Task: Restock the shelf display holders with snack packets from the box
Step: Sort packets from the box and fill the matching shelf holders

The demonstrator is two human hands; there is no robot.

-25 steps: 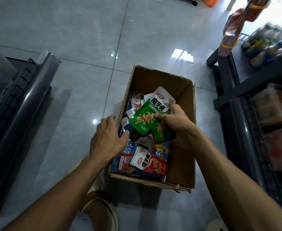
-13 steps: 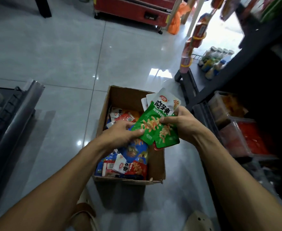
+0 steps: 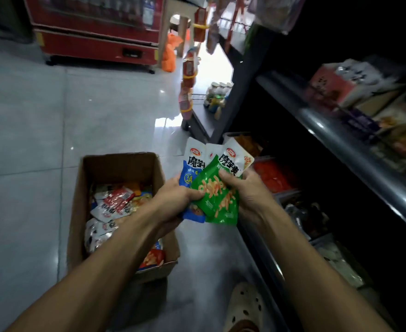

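Both hands clamped on one bunch of snack packets [image 3: 215, 188], left hand [image 3: 175, 200] low on its left edge, right hand [image 3: 247, 190] over the front. Long axis upright. Display holders [image 3: 275, 176] just right, nearer the right hand; box [image 3: 115, 164] left.

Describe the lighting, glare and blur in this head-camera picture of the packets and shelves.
Head view: the shelf side falls into deep shadow, its goods smeared by motion blur; the glossy floor mirrors bright doorway light; the green packet between both hands stays sharp; wide-angle distortion bends the edges.
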